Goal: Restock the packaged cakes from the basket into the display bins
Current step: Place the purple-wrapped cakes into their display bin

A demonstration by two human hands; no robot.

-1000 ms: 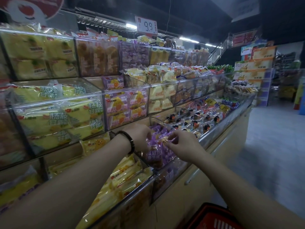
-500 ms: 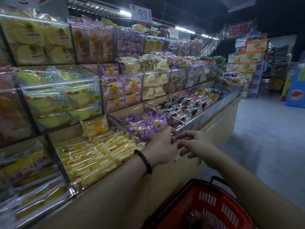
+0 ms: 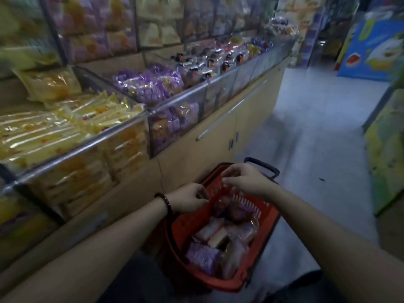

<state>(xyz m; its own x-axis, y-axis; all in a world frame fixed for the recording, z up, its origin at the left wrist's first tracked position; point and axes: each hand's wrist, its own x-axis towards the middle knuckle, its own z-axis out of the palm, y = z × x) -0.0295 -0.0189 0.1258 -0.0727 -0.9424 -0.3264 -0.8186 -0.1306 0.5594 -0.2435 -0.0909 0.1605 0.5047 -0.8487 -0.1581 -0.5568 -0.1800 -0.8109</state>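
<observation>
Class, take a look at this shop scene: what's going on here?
A person is restocking a shop's cakes. The left hand and right hand hover with curled fingers over the red plastic shopping basket on the floor, which holds wrapped cakes, among them a purple-wrapped pack. Whether either hand grips anything is too blurred to tell. The clear display bin of purple-wrapped cakes sits higher up, to the left.

The basket (image 3: pixel 185 221) beside the display bins (image 3: pixel 175 101)
Packaged cakes (image 3: pixel 220 237) lie in the basket; the display bins stand left of it and run beyond; left hand (image 3: pixel 185 200) and right hand (image 3: pixel 244 182) are over its far end.
</observation>
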